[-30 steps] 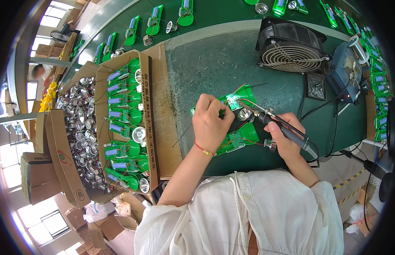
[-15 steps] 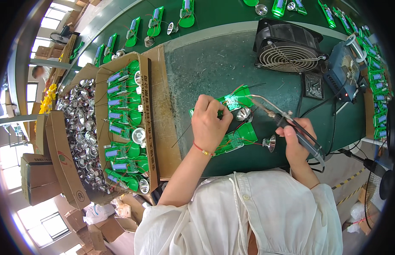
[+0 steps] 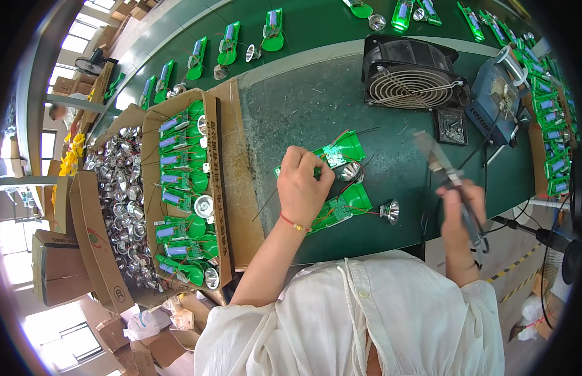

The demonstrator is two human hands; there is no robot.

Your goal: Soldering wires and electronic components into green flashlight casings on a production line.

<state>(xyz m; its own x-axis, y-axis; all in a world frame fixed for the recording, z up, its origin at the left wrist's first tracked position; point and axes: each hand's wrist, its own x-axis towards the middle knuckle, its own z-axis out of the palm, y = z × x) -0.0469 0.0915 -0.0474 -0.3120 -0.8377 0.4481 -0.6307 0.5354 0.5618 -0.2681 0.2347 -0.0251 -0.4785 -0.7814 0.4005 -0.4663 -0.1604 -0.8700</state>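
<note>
My right hand is wrapped round a soldering iron, whose tip end is smeared by motion over the bench to the right of the work. My left hand is closed in a pinch over the left part of a green lamp housing with a circuit board; what lies between the fingertips is hidden. Just below it rests a second green housing, partly behind that hand. A silvery reflector cup lies between the two housings. Another reflector cup, joined by red wires, sits to their right.
A black fan with a wire guard stands at the back, beside a blue soldering station and a small black tray. At left are a carton of green housings and a heap of reflectors. More housings line the far belt.
My right hand has drawn the soldering iron away to the right, off the upper housing. The left hand keeps its pinch at the same housing; the whole view has shifted slightly.
</note>
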